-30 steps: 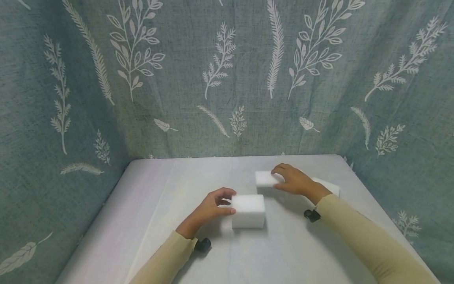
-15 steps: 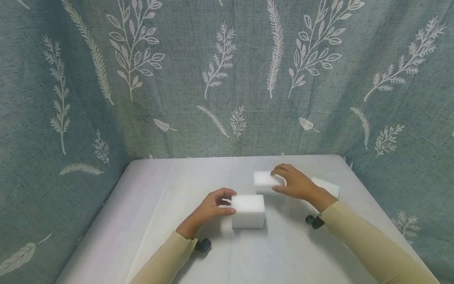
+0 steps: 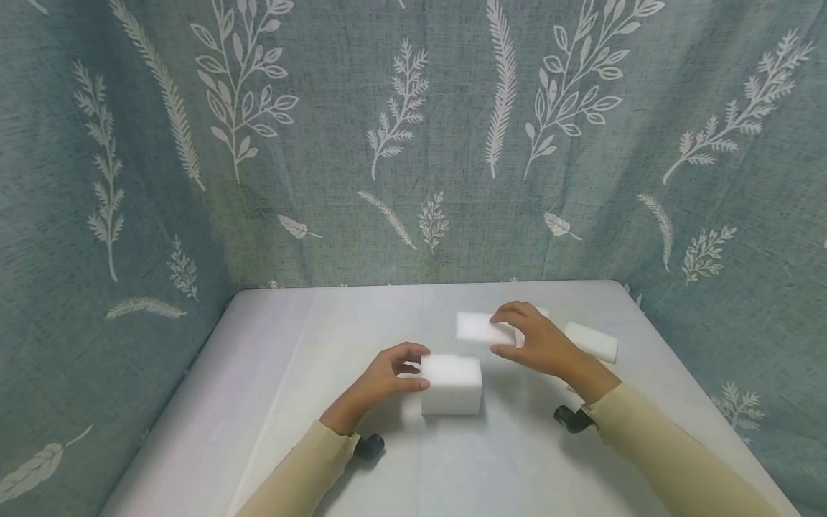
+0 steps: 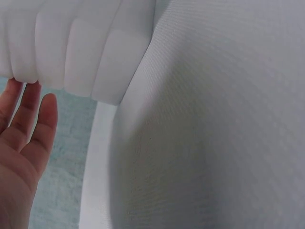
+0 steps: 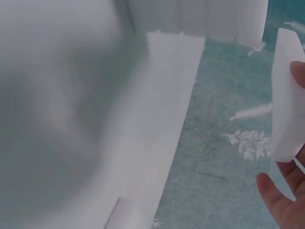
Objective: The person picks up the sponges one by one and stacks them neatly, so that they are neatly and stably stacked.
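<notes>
A stack of several white sponges (image 3: 451, 384) stands on the table, its layers plain in the left wrist view (image 4: 76, 47). My left hand (image 3: 381, 377) holds the stack's left end, thumb on the near side and fingertips at the far edge (image 4: 24, 138). Behind and to the right of the stack, my right hand (image 3: 533, 341) pinches a single white sponge (image 3: 477, 328) between thumb and fingers. In the right wrist view this sponge (image 5: 285, 95) is raised, apart from the stack (image 5: 195, 19).
Another white sponge (image 3: 591, 341) lies on the table at the right, beyond the right wrist. Part of a further white piece (image 3: 543, 312) shows behind the right hand. A patterned green curtain (image 3: 400, 237) borders the white table (image 3: 323, 467) at the back and sides.
My right hand has lifted the single sponge and brought it slightly left, uncovering part of a white piece behind it. The left hand and the stack stay where they were.
</notes>
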Demonstrator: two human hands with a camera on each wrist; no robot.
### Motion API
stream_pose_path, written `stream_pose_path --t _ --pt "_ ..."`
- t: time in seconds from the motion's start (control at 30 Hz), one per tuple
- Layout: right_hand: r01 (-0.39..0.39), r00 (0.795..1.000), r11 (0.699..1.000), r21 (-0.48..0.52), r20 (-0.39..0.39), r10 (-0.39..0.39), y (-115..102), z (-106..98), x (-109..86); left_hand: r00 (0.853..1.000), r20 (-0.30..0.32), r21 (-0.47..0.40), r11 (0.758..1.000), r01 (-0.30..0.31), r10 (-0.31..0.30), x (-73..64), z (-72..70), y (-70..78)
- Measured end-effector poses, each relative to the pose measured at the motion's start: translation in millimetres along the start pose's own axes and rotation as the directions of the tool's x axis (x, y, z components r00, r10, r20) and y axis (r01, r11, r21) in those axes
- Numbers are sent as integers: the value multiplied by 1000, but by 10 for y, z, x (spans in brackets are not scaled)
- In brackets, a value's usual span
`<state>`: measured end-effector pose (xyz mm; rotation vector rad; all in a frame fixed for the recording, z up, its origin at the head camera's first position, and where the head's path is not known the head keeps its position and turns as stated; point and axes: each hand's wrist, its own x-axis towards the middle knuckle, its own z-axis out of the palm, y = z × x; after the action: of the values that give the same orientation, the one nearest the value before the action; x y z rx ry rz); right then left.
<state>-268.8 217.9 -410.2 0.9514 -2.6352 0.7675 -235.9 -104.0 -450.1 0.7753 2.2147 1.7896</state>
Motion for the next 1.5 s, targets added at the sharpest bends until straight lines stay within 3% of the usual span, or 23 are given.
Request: stream_pose_path --t 0.33,0.57,0.87,1.13,1.5 --pt "111 993 991 71 -47 -108 -136 128 -115 1000 -12 -5 1000 -14 14 2 18 -16" --pt "140 988 987 78 -78 -134 -226 211 -108 999 -32 19 1000 11 -10 89 -7 -230" --pt "139 988 987 85 -76 -133 -311 307 -81 1000 7 3 1000 -6 6 24 -36 12" --pt "171 982 980 104 -93 -162 -376 365 -54 1000 -11 24 1000 10 -10 115 -56 -301" --pt "194 977 975 105 -104 -184 -389 453 -61 1000 -20 55 998 16 -15 104 -39 -285"
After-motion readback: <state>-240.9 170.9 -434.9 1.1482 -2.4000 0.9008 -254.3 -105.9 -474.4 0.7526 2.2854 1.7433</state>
